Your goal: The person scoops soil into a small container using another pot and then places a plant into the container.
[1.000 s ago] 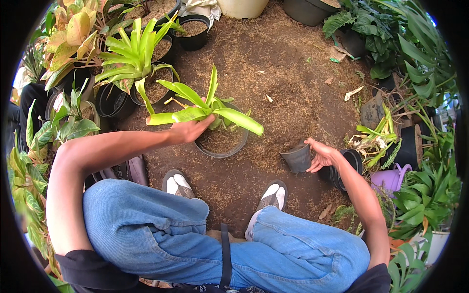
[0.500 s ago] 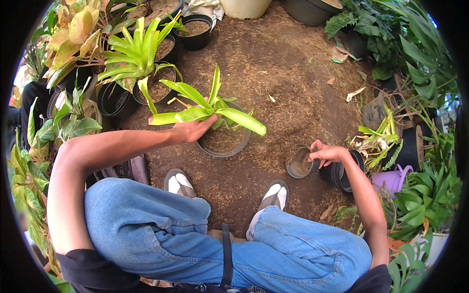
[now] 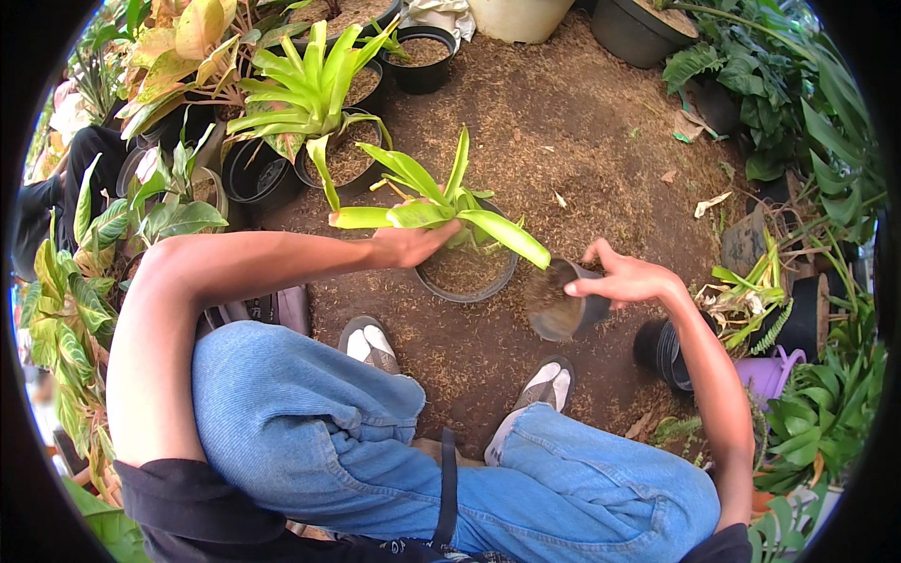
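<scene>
My left hand is closed around the base of a light-green strappy-leaved plant, holding it upright over a round dark pot with soil inside. The lower leaves hide part of my fingers and of the pot. To the right of that pot, my right hand grips a small dark cup-like pot. This small pot is tipped with its mouth toward the larger pot. It holds brown soil and is smeared by motion.
Several potted plants crowd the left, among them a bigger bright-green rosette and an empty black pot. Stacked black pots and a purple pot stand at right. Brown soil ground lies ahead.
My right hand has lifted the small pot off the ground and brought it left, tilted, close to the larger pot. My left hand keeps its hold on the plant. The whole view has shifted slightly.
</scene>
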Tool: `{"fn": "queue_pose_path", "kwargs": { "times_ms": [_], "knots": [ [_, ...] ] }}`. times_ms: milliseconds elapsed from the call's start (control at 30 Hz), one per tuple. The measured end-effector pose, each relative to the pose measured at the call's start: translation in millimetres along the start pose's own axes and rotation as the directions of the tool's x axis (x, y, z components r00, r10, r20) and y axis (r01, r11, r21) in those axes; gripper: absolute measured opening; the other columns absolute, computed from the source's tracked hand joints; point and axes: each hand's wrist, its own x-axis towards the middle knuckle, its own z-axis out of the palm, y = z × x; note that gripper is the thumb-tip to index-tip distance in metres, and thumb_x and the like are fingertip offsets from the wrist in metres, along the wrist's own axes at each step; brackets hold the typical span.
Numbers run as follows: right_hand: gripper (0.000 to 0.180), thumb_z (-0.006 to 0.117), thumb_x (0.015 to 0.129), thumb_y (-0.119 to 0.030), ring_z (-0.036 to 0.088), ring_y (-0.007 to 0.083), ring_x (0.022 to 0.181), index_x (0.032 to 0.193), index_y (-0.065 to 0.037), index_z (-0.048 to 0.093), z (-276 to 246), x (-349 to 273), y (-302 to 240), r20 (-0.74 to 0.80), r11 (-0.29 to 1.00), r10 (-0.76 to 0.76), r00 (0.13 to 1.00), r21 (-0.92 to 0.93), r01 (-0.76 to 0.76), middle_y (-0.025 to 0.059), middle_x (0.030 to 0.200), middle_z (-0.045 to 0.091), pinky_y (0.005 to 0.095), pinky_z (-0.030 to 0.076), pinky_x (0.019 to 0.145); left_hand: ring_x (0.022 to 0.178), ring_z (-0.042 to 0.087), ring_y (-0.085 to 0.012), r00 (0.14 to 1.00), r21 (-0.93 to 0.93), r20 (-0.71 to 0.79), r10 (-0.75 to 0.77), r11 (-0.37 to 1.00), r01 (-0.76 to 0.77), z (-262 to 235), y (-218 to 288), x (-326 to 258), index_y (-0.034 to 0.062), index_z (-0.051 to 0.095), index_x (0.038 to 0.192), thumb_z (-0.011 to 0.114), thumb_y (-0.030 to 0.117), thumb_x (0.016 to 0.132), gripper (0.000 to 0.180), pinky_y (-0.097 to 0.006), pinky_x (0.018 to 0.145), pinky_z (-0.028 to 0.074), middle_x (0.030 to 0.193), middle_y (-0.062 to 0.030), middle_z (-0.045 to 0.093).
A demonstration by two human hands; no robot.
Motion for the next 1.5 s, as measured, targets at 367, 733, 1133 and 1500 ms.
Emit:
{"fn": "queue_pose_path", "kwargs": {
  "times_ms": [367, 733, 1133, 1500],
  "knots": [
    [0.115, 0.069, 0.076, -0.080, 0.063, 0.0452, 0.124, 0.143, 0.008, 0.036, 10, -11, -18, -0.141, 0.973, -0.048, 0.989, -0.229, 0.014, 0.0353, 0.130, 0.062, 0.0489, 0.050, 0.103, 0.159, 0.010, -0.0402, 1.000, 0.019, -0.011, -0.014, 1.000, 0.014, 0, 2, -1, 0.0006, 0.015, 0.164, 0.029, 0.063, 0.107, 0.086, -0.046, 0.130, 0.009, 0.170, -0.0276, 0.012],
    [0.105, 0.068, 0.080, -0.075, 0.074, 0.0366, 0.097, 0.137, 0.009, 0.037, 17, 0, -28, -0.212, 0.981, -0.117, 0.970, -0.175, 0.080, 0.0348, 0.120, 0.065, 0.0475, 0.057, 0.086, 0.155, 0.020, -0.0439, 0.981, 0.057, -0.174, 0.088, 0.995, -0.079, 17, -17, 9, -0.0006, 0.025, 0.161, 0.035, 0.054, 0.109, 0.077, -0.048, 0.129, 0.015, 0.166, -0.0299, 0.024],
    [0.117, 0.069, 0.083, -0.066, 0.071, 0.0371, 0.108, 0.162, -0.005, 0.008, 29, 41, 95, 0.086, 0.906, 0.416, 0.905, -0.118, -0.405, 0.0258, 0.155, 0.047, 0.0442, 0.063, 0.076, 0.154, 0.021, -0.0463, 0.981, 0.020, -0.168, 0.098, 0.995, -0.096, 18, -15, 11, -0.0011, 0.027, 0.160, 0.036, 0.052, 0.109, 0.075, -0.049, 0.128, 0.015, 0.165, -0.0319, 0.024],
    [0.107, 0.060, 0.085, -0.067, 0.066, 0.0510, 0.109, 0.164, -0.017, 0.008, 61, 94, 182, 0.298, 0.683, 0.329, 0.896, 0.580, -0.444, 0.0470, 0.153, 0.025, 0.0478, 0.063, 0.075, 0.153, 0.025, -0.0440, 0.973, 0.064, -0.201, 0.112, 0.993, -0.101, 26, -30, 18, 0.0023, 0.034, 0.159, 0.032, 0.058, 0.107, 0.076, -0.048, 0.128, 0.019, 0.166, -0.0279, 0.024]
  ]
}}
